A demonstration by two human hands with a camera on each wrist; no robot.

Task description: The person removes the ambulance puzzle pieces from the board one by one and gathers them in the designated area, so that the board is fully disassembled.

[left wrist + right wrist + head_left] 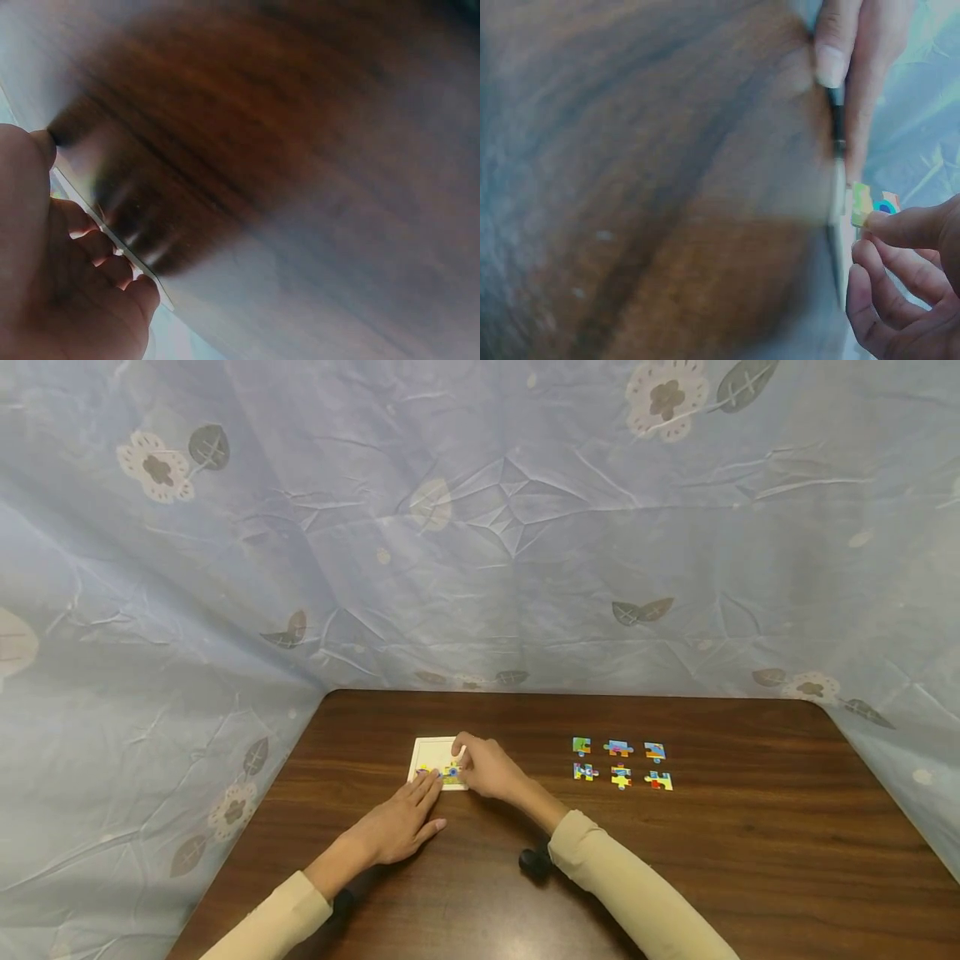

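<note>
Jigsaw piece (862, 204) sits left of the right hand (486, 768) pinching it; I see the left hand (399, 823), straight-fingered, on the puzzle tray (433, 752).

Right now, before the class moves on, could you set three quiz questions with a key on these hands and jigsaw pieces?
1. How many jigsaw pieces lie in rows to the right of the cream puzzle board?
2. True or false: the left hand has fingers over the board.
3. Which hand pinches a jigsaw piece: A, left; B, right?

Key: 1. Six; 2. True; 3. B, the right hand.
</note>
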